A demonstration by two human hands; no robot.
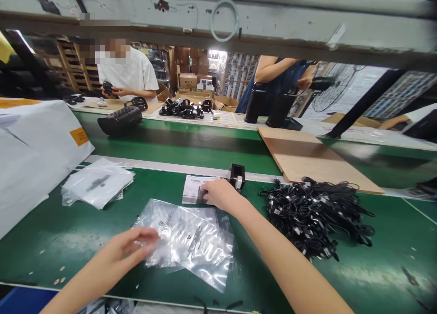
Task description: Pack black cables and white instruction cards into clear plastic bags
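Observation:
My left hand (131, 246) rests on the left edge of a clear plastic bag (194, 241) lying flat on the green table, fingers pinching its edge. Farther away, my right hand (218, 193) reaches to a small stack of white printed leaflets (191, 189), its fingers closed on the top sheet's right edge. A black tape dispenser (236, 175) stands just behind that hand. To the right lies a heap of bundled black cables (317, 214).
A pile of filled clear bags (97, 183) lies at left beside a large white sack (30, 154). Beyond is a green conveyor (191, 143) carrying a black speaker (120, 119) and a brown board (307, 157). Two people work at the far bench.

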